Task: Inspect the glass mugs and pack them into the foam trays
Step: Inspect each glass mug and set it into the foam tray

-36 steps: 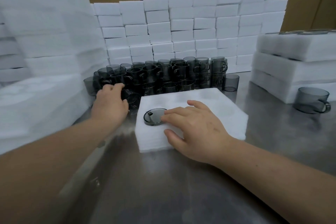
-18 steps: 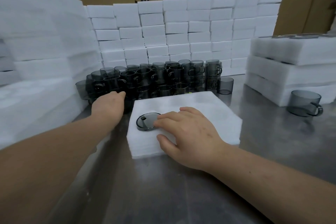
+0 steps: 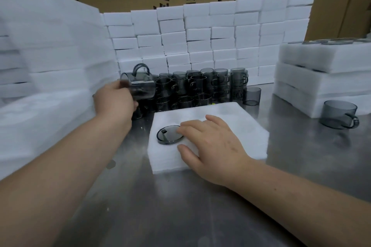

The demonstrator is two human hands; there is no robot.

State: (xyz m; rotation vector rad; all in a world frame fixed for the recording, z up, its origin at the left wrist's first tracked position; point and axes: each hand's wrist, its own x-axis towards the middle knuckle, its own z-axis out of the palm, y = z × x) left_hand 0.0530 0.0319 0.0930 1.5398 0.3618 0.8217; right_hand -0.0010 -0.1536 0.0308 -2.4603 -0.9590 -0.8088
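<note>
One tilted mug [image 3: 140, 86] sat gripped in L hand [image 3: 114, 100], left of foam tray [image 3: 241, 120]. R hand [image 3: 212, 146] lay flat, uncurled, on tray, touching dark disc [image 3: 167, 136].

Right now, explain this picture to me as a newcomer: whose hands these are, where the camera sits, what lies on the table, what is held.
There is no machine here. A person works bare-handed, and one camera on their head looks down at the steel table. The left hand has its grip round a tilted grey glass mug, above a cluster of stacked mugs. The right hand rests flat on a white foam tray, fingertips touching a dark round piece set into it. A lone mug stands at the right. Foam stacks surround everything.
</note>
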